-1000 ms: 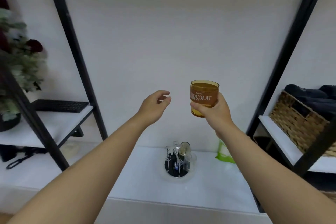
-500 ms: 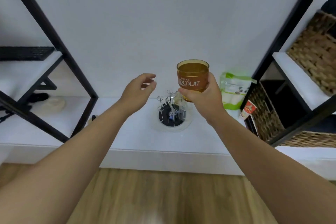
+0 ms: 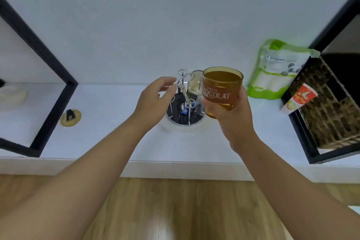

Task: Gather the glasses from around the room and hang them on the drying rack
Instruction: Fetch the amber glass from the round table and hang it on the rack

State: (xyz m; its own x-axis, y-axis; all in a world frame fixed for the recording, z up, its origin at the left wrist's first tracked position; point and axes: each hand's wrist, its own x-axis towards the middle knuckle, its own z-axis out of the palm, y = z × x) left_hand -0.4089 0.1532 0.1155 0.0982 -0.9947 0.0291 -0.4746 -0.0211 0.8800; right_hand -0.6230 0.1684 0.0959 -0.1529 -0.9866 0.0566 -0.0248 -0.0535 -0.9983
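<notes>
One clear glass (image 3: 195, 86) already on the drying rack (image 3: 185, 107), amber glass (image 3: 222, 91) gripped in my right hand (image 3: 231, 111), left hand (image 3: 155, 101) loose and empty, hanging's next.

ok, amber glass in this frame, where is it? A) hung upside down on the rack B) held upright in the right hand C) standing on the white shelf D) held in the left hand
B: the right hand grips the amber glass upright, mouth up, above the drying rack; the left hand holds nothing.
</notes>
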